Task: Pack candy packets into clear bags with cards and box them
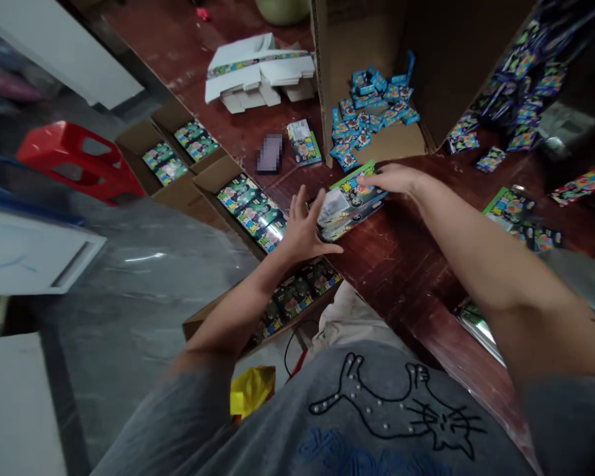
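Printed box [353,201] is being touched near the table's [391,248] edge by the right hand [395,180], its finger spread partly hidden; left-hand fingers [298,205] are being held wide open alongside, contact unclear.

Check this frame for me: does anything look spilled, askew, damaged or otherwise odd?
No clear damage shows. The white cartons are stacked unevenly, their edges out of line. Small blue packets lie jumbled in the large cardboard box, perhaps just loose stock. One flat item is pixelated, so I can't judge it.
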`<state>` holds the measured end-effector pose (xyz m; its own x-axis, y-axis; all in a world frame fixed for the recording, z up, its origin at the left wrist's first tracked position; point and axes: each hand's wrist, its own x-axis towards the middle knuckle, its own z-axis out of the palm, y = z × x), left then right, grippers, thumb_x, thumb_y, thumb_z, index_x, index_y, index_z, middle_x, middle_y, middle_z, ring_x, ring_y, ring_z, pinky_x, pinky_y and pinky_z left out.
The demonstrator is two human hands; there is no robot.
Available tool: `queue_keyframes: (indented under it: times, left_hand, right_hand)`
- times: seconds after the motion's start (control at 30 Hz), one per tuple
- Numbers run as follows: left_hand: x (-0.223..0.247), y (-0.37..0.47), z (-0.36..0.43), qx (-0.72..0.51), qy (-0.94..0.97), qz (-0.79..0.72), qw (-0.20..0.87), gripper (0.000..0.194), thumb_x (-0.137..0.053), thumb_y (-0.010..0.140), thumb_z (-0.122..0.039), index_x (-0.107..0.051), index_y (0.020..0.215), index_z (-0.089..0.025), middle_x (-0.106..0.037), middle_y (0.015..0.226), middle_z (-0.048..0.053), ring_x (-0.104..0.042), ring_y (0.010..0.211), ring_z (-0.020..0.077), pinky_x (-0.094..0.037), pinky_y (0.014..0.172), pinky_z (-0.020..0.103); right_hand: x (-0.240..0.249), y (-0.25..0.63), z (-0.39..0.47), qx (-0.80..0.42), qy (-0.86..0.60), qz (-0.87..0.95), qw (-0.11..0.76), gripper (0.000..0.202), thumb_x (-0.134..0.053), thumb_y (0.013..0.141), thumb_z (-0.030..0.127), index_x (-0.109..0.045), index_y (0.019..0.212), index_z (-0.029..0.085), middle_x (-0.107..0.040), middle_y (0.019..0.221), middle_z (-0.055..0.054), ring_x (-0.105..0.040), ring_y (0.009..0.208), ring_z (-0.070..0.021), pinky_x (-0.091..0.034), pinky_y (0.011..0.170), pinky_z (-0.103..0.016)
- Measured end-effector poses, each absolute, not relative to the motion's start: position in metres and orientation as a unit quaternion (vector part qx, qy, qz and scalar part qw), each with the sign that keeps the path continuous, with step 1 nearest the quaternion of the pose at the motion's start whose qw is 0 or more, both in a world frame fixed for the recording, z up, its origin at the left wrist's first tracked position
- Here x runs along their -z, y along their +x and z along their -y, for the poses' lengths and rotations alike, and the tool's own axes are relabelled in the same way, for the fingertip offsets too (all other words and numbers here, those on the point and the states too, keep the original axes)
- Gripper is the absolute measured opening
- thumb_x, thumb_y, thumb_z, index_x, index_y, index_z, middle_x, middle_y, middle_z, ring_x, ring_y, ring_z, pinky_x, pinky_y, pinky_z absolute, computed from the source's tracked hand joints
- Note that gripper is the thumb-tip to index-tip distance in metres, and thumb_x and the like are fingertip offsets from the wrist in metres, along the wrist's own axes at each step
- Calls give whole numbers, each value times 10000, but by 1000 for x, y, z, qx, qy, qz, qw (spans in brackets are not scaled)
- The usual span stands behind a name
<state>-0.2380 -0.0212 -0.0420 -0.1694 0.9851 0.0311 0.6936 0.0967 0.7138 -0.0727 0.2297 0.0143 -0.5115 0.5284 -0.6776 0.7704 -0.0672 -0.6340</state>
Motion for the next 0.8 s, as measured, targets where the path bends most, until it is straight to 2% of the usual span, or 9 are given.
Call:
queue_keyframes:
  times: [0.17, 0.23, 0.3, 0.37, 0.43, 0.53, 0.67, 0.73, 0.8]
  left_hand:
    - [62, -249, 18, -233, 641, -683, 261, 1133, -940, 722, -525, -412, 1680, -229, -153, 1761, 223, -323, 1624, 515, -447, 1267, 622]
    - [54, -239, 27, -255, 633, -678, 271, 1028, -905, 735, -402, -466, 1649, -232, -232, 1733, 205, -378, 1605, 473, -448, 1277, 601]
    - [43, -229, 36, -299, 614, -659, 315, 981, -894, 722, -376, -513, 1613, -222, -344, 1689, 198, -404, 1593, 441, -416, 1304, 601]
    - [34, -220, 44, -343, 582, -625, 392, 936, -869, 765, -429, -508, 1609, -240, -496, 1613, 175, -509, 1527, 395, -456, 1279, 590]
    - [27, -212, 48, -368, 532, -566, 511, 901, -828, 832, -513, -471, 1622, -267, -606, 1545, 148, -633, 1413, 357, -546, 1200, 565]
    - [20, -207, 48, -343, 468, -480, 658, 908, -801, 870, -617, -442, 1630, -274, -656, 1514, 147, -710, 1310, 351, -608, 1111, 565]
    - [20, -209, 46, -309, 572, -582, 488, 1208, -929, 675, -745, -422, 1649, -242, -571, 1587, 203, -589, 1450, 427, -455, 1246, 667]
    - [30, -206, 47, -330, 624, -607, 366, 1415, -954, 562, -804, -326, 1696, -236, -449, 1677, 239, -445, 1562, 465, -322, 1317, 698]
    - [46, -195, 50, -364, 631, -603, 325, 1423, -889, 648, -836, -183, 1736, -251, -367, 1715, 261, -395, 1596, 455, -316, 1318, 689]
  right_hand:
    - [2, -72, -216, 481, 488, -709, 168, 703, -760, 915, 617, -657, 1417, 136, -758, 1278, -241, -759, 1033, -319, -651, 834, -508]
    - [-10, -55, -199, 400, 485, -761, 161, 1061, -771, 869, 675, -404, 1654, 62, -578, 1539, -345, -696, 1259, -422, -614, 969, -595]
    - [-31, -30, -173, 291, 419, -852, 117, 1237, -724, 869, 732, -173, 1740, 47, -316, 1731, -362, -492, 1506, -514, -480, 1146, -700]
    - [-54, -4, -145, 197, 260, -943, 64, 1208, -704, 871, 749, -162, 1755, 130, -210, 1806, -275, -280, 1629, -531, -277, 1266, -758]
    - [-70, 19, -123, 122, 119, -983, 69, 1082, -736, 889, 641, -230, 1740, 206, -314, 1786, -212, -288, 1621, -503, -189, 1293, -744]
    - [-74, 35, -114, 79, 92, -981, 153, 828, -699, 934, 415, -385, 1660, 172, -607, 1537, -203, -563, 1368, -423, -401, 1164, -600]
    - [-54, 31, -134, 128, 132, -956, 227, 795, -760, 868, 431, -497, 1564, 150, -664, 1410, -203, -617, 1248, -404, -483, 1026, -509]
    - [-44, 30, -146, 169, 145, -950, 219, 1036, -832, 802, 521, -382, 1657, 147, -612, 1504, -229, -569, 1346, -437, -429, 1137, -588]
    - [-38, 37, -153, 222, 172, -942, 183, 1311, -849, 738, 698, -202, 1741, 153, -452, 1679, -260, -422, 1520, -498, -255, 1258, -724]
